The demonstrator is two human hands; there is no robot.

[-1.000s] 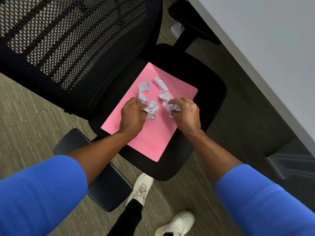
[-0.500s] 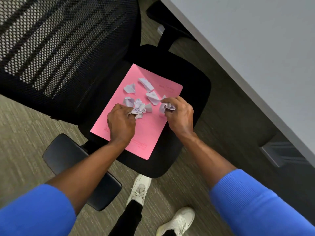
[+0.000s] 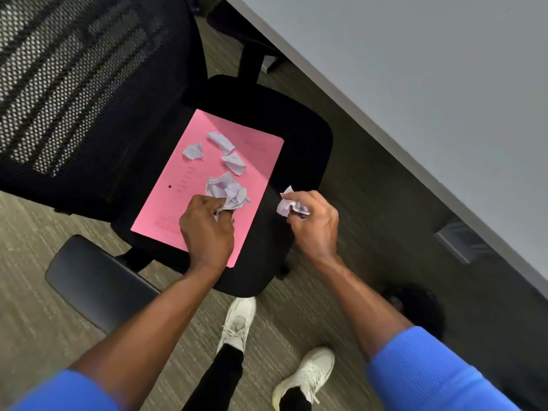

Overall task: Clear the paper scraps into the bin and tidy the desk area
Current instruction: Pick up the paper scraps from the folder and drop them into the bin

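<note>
While left hand [image 3: 207, 229] pinches the crumpled wad [image 3: 227, 191] — right hand [image 3: 314, 223] clutches a scrap [image 3: 289, 206].

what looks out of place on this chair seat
A pink folder lies askew on the black chair seat, strewn with crumpled paper scraps: an odd spot for desk paperwork. The left hand grips a scrap clump; the right hand holds another wad.

Desk edge [image 3: 370, 93] crowds the chair seat's [image 3: 299, 143] right side.
</note>
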